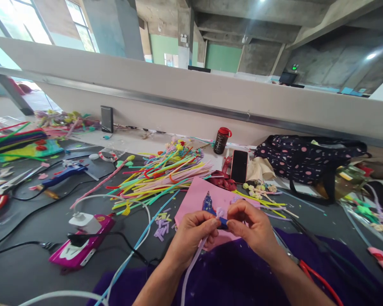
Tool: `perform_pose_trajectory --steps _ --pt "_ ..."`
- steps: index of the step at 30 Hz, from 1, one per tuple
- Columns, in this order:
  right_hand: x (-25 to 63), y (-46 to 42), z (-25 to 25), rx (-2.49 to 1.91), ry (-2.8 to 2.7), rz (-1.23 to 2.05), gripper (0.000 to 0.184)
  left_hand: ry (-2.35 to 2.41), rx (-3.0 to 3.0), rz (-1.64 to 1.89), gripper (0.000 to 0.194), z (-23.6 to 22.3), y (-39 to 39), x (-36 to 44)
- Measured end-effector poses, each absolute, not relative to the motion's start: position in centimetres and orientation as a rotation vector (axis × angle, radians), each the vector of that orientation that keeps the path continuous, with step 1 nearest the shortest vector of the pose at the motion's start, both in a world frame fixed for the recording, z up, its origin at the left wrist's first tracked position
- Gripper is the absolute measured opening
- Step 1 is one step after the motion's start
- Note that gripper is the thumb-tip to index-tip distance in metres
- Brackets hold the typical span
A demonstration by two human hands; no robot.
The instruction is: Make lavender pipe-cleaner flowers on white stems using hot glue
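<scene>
My left hand (pixel 196 233) is closed, pinching a lilac pipe cleaner (pixel 191 272) whose long tail hangs down toward me. A small pale lilac curled piece (pixel 221 212) shows at its fingertips. My right hand (pixel 253 227) is close beside it, fingers curled and thumb bent in by the same spot; what its fingertips hold is hidden. Just behind both hands, a blue tool with a dark pointed tip (pixel 207 203) lies on a pink sheet (pixel 191 197), partly covered by the fingers.
Bundled colourful pipe cleaners (pixel 166 174) lie beyond, with short lilac cuttings (pixel 161 229) nearer. At left are red-handled scissors (pixel 0 197), a blue glue gun (pixel 65 176) and a magenta power strip (pixel 83 244) with trailing cords. A phone (pixel 239 165), bottle (pixel 221 140) and patterned bag (pixel 300 161) stand behind.
</scene>
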State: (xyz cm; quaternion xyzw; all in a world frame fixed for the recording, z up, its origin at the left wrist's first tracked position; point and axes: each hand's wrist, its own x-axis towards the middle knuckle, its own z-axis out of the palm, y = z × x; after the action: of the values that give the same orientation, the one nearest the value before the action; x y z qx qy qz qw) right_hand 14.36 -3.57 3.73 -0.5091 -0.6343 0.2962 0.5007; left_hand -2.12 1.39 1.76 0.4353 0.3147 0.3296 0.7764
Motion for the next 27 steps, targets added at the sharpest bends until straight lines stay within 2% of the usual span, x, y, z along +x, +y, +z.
perform_pose_trajectory --steps 6,12,18,27 --pt "15.4 -3.0 4.2 -1.148 -1.616 0.615 0.016 0.699 0.99 0.541 0.023 1.7 1.5 -2.1" --pt "16.4 -2.5 4.5 -1.08 -1.746 0.649 0.013 0.671 1.013 0.449 0.021 1.7 1.7 -2.2" --pt "16.1 -2.6 4.5 -1.066 -1.84 0.684 0.02 0.664 0.989 0.434 0.018 1.6 1.7 -2.2" --pt "16.0 -2.6 4.2 -1.068 -1.854 0.696 0.02 0.654 0.966 0.416 0.017 1.2 1.9 -2.2"
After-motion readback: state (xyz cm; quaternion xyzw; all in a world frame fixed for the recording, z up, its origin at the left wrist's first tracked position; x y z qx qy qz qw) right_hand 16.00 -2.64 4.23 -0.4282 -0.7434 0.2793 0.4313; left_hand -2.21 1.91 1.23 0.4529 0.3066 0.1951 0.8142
